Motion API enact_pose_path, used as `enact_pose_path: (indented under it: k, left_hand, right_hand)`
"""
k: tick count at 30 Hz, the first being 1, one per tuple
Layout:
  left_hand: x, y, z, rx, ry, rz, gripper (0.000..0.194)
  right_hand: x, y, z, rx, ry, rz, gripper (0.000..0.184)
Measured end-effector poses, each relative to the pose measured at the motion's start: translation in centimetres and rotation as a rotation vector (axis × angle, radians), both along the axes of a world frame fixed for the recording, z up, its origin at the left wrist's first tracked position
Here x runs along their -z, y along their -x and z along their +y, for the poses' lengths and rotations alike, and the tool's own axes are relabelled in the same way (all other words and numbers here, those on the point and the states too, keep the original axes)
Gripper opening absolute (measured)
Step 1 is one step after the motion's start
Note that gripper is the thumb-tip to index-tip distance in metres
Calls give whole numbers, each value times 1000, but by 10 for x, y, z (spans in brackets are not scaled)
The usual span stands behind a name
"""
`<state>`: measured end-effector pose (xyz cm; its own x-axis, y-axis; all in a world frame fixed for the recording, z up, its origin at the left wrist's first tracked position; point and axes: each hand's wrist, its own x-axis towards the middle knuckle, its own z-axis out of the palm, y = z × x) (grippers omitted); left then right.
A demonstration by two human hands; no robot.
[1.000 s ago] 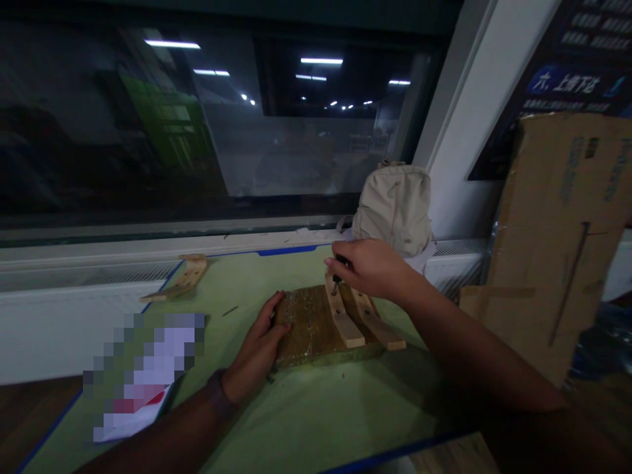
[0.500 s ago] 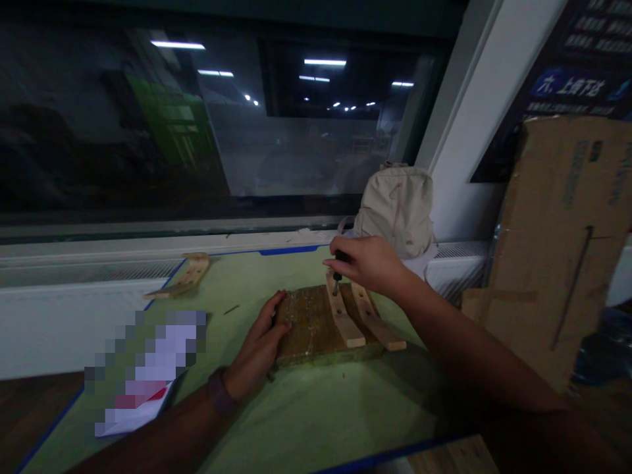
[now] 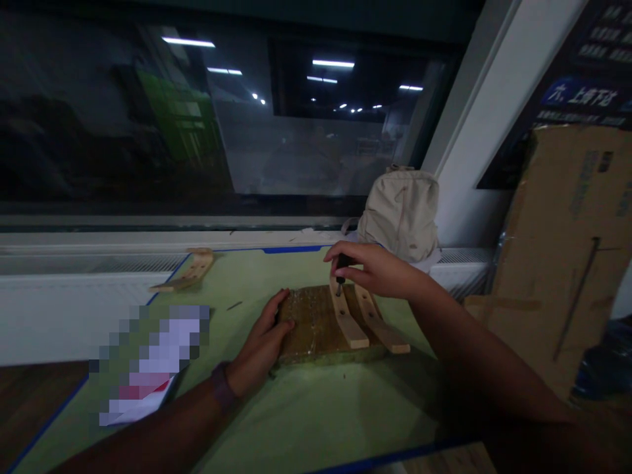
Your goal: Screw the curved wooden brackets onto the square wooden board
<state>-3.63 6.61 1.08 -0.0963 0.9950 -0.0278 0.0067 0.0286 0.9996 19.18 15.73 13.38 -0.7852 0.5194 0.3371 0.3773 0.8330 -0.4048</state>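
Observation:
My right hand [image 3: 378, 268] is closed round the black handle of a screwdriver [image 3: 341, 263], held upright. Its metal shaft points down at a hole near the far end of a curved pale wooden strip [image 3: 351, 328]; whether the tip sits on a screw is too small to tell. That strip lies across a thick brown wooden block [image 3: 323, 337]. To its right a second, similar strip [image 3: 386, 334] with holes rests over the block's right side. My left hand [image 3: 261, 342] grips the block's left side, with the thumb near its top edge and fingers along the far left corner.
A third curved wooden piece [image 3: 195, 271] lies at the table's far left corner. Nearer is a blurred-out packet [image 3: 158, 368], and a small dark stick [image 3: 234, 305] lies beside it. A beige backpack [image 3: 399, 210] stands by the window; a large cardboard sheet [image 3: 567, 263] leans at right.
The view has shifted slightly, moving the scene a little to the right. My right hand's fingers have changed their hold on the screwdriver handle, which now stands more upright. My left hand stays on the block.

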Motion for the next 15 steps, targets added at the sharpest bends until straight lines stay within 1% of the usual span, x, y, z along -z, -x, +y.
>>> enact_pose_path:
  k: [1, 2, 4, 5, 6, 7, 9, 12, 13, 14, 15]
  left_hand:
    - [0, 0, 0, 1, -1, -1, 77]
    - [0, 0, 0, 2, -2, -3, 78]
    - [0, -1, 0, 6, -2, -5, 78]
    - [1, -1, 0, 7, -2, -7, 78]
    - [1, -1, 0, 7, -3, -7, 78]
    - [1, -1, 0, 5, -4, -6, 77]
    - [2, 0, -1, 1, -7, -5, 77]
    - [1, 0, -1, 3, -13, -7, 76]
    - [1, 0, -1, 6, -14, -8, 76]
    - [1, 0, -1, 9, -14, -8, 76]
    - [1, 0, -1, 12, -13, -8, 77]
  right_hand:
    - [1, 2, 1, 71, -55, -29, 10]
    - [2, 3, 1, 152, -128, -73, 9]
    - [3, 7, 0, 285, -255, -177, 22]
    - [3, 8, -1, 317, -292, -211, 25]
    - [3, 8, -2, 319, -313, -218, 25]
    - [3, 8, -4, 286, -316, -198, 24]
    - [1, 4, -6, 145, -274, -116, 23]
    - [-2, -4, -6, -75, -120, -36, 29]
    - [-3, -5, -5, -110, -61, -31, 31]
    - [-3, -6, -4, -114, -16, -26, 31]
    - [-2, -5, -3, -83, -3, -19, 29]
